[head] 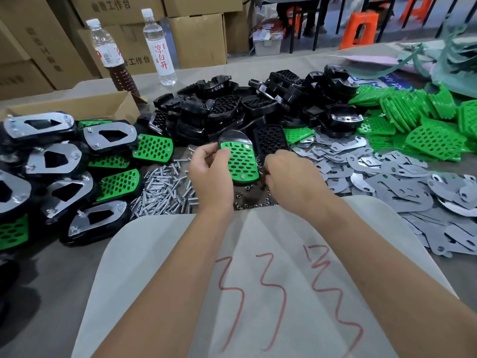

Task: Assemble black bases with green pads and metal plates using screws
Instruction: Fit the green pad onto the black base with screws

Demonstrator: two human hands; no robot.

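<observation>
While the left hand (210, 166) holds a black base (233, 136) with a green pad (241, 158) on top, I see its fingers pinching the top left edge to keep the piece steady and tipped up. The piece sits in the middle, just above the pile of screws (165, 187). A small screw head shows near the pad's bottom end, so I think more screws go in next. The right hand (289, 174) is just beside the piece, with its fingers curled down by the little nuts (254, 200). I cannot tell if it holds anything.

Parts lie close so the hands can reach them fast. Metal plates (387, 182) spread out on the right. Spare green pads (423, 120) sit behind them. Bare black bases (247, 104) are heaped at the back. Finished pieces (64, 171) stack up on the left.

The tabletop (38, 293) is grey. A pale sheet with red marks (271, 293) covers the near part. Two bottles (158, 47) stand at the far edge, by an open cardboard box (77, 105). Behind them are more cardboard boxes (198, 37) and an orange stool (360, 29).
</observation>
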